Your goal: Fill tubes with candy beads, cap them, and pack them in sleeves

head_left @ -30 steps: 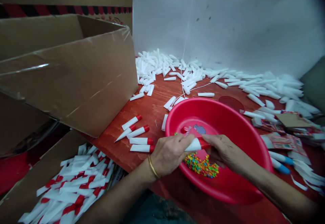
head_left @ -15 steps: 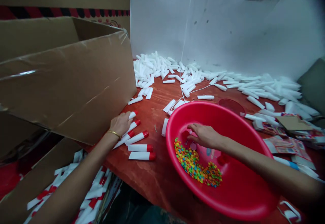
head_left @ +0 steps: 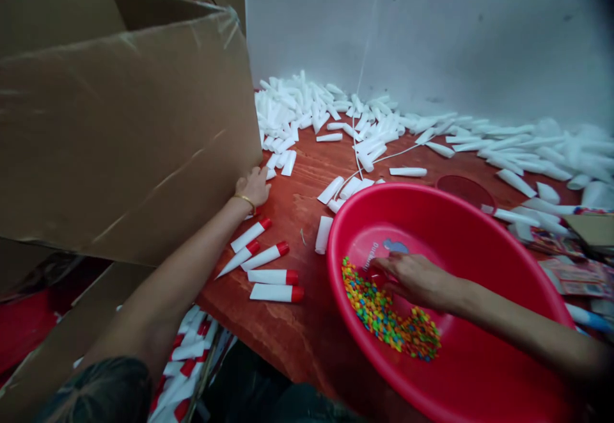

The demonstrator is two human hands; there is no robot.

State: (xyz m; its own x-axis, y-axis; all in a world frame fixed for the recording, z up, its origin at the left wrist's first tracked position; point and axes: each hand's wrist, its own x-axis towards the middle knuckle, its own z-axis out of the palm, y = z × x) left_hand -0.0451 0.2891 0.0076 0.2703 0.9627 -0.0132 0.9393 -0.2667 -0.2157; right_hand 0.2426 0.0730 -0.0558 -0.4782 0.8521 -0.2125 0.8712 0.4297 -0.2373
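My left hand [head_left: 254, 189] reaches over the table beside the cardboard box, its fingers at a white tube [head_left: 270, 173] near the box's corner. Nearer to me, several white tubes with red caps [head_left: 272, 292] lie in a loose column. Inside the red basin [head_left: 480, 237], my right hand [head_left: 407, 277] is closed at the edge of the small colourful pieces [head_left: 384, 314]; a red item, perhaps a cap, shows at its fingertips.
A big cardboard box [head_left: 129, 135] stands at the left. White tubes [head_left: 297, 100] are heaped along the wall, with a thin cord among them. Printed packets [head_left: 575, 276] lie at the right. Below the table edge, more capped tubes [head_left: 187, 362] fill a box.
My left hand has moved away from the capped tubes, forward to the uncapped ones. My right hand has lowered to the colourful pieces and closed. The view has shifted.
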